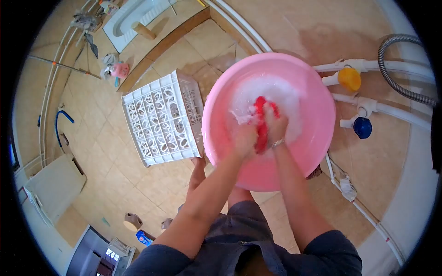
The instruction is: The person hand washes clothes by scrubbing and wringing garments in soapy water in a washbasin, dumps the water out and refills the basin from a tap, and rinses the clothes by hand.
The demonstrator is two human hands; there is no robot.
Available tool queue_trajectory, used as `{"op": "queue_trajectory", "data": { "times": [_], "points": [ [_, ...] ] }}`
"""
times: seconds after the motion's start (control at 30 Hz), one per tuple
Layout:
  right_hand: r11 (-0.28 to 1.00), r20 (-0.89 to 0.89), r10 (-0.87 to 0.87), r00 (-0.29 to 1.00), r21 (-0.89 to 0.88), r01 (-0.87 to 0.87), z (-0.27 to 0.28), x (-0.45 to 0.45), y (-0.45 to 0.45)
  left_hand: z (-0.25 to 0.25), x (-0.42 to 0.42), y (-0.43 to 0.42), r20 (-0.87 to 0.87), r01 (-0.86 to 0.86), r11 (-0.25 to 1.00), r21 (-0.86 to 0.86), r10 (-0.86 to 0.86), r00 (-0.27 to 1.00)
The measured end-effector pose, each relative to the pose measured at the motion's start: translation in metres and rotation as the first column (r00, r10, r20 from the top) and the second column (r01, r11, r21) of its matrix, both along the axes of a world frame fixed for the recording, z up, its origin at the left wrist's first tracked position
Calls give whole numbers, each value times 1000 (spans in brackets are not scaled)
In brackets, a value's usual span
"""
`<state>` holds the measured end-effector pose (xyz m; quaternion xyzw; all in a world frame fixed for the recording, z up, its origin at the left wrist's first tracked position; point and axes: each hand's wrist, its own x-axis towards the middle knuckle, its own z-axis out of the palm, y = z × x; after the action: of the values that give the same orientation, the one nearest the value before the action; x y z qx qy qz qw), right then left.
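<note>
A large pink basin (324, 133) holds sudsy water, with white foam (276, 85) gathered toward its far side. Bunched up in the middle is a red cloth (261, 138), wet and partly covered with suds. My left hand (246, 138) grips it from the left, fingers closed and slightly blurred. From the right, my right hand (277, 126) is closed round the cloth's upper part, with a band at the wrist. The two hands are close together over the foam. Part of the cloth is hidden behind the fingers.
An upturned white plastic crate (161, 122) stands left of the basin. White wall pipes with a yellow valve handle (350, 79) and a blue one (363, 128) are at right, near a metal hose (389, 69). A squat toilet (133, 23) is set into the raised step.
</note>
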<state>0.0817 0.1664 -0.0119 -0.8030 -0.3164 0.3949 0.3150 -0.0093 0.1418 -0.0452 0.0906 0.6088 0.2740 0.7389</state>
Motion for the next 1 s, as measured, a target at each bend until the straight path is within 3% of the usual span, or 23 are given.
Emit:
{"op": "queue_trajectory", "data": {
  "times": [0.03, 0.07, 0.1, 0.13, 0.17, 0.2, 0.23, 0.27, 0.33, 0.37, 0.43, 0.47, 0.53, 0.57, 0.63, 0.67, 0.7, 0.77, 0.83, 0.9, 0.93, 0.97, 1.0],
  "points": [
    [980, 207, 193, 959, 18, -201, -11, 17, 8, -41, 7, -18, -141, 196, 945, 261, -164, 976],
    [920, 404, 361, 841, -3, -393, -21, 31, 15, 5, 11, 0, -178, 47, 984, 173, -16, 984],
    [918, 401, 362, 841, 2, -396, -32, 47, 25, 14, 7, 7, -266, -16, 986, 164, 60, 962],
    [843, 622, 462, 632, -87, -530, -42, 65, 34, 21, 3, 13, -354, -78, 984, 162, 131, 926],
    [753, 779, 516, 355, -216, -621, -47, 76, 36, 22, -1, 14, -125, -309, 940, 147, 328, 937],
    [750, 780, 520, 349, -220, -624, -49, 78, 35, 36, -9, 19, -111, -299, 952, -72, 290, 951],
    [818, 669, 534, 518, -252, -517, -51, 76, 33, 49, -15, 24, -92, -271, 919, -286, 255, 963],
    [861, 538, 509, 672, -305, -407, -52, 71, 29, 18, -14, 10, -95, -278, 916, -288, 262, 960],
    [474, 723, 662, 196, -202, -857, -59, 39, -9, -53, -10, -18, -196, -224, 961, -160, 192, 962],
    [308, 376, 903, 209, -226, -924, -55, 32, -15, -55, -11, -17, -234, -203, 972, -118, 172, 957],
    [627, 151, 777, 611, -275, -729, -67, 30, -24, -57, -11, -17, -255, -220, 962, -160, 175, 951],
    [623, 152, 780, 607, -267, -735, -62, 25, -21, -48, -12, -13, -263, -229, 959, -169, 180, 948],
    [738, 286, 674, 681, -283, -612, -38, 12, -15, -8, -11, -2, 92, -384, 904, -186, 406, 909],
    [734, 282, 679, 677, -279, -620, -27, 7, -15, -3, -12, 2, 87, -393, 901, -184, 413, 907],
    [703, -29, 667, 745, 356, -615, 3, -2, -19, 1, -14, 4, 200, -443, 868, -223, 486, 851],
    [817, -348, 572, 743, 322, -478, 28, -6, -19, 0, -14, 2, 331, -491, 838, -237, 545, 771],
    [812, -348, 581, 736, 320, -489, 47, -7, -20, 3, -16, 2, 331, -501, 831, -240, 555, 763],
    [951, -667, 296, 684, 141, -274, 72, -10, -27, 19, -23, 6, 364, -366, 897, -249, 437, 823],
    [985, -742, 175, 647, 123, -125, 78, -6, -35, 46, -21, 10, 337, -363, 881, -304, 456, 824],
    [960, -955, -142, 259, -70, 271, 84, -9, -37, 62, -20, 7, 403, -333, 937, -103, 345, 848],
    [946, -979, -123, 160, -67, 316, 89, -11, -37, 64, -21, 4, 493, -339, 938, -70, 328, 806],
    [947, -979, -123, 162, -67, 315, 89, -10, -38, 66, -21, 2, 495, -340, 938, -70, 329, 804],
    [937, -963, -106, 246, -15, 348, 87, -8, -40, 68, -20, 0, 684, -312, 935, -170, 340, 646]
  ]
}}
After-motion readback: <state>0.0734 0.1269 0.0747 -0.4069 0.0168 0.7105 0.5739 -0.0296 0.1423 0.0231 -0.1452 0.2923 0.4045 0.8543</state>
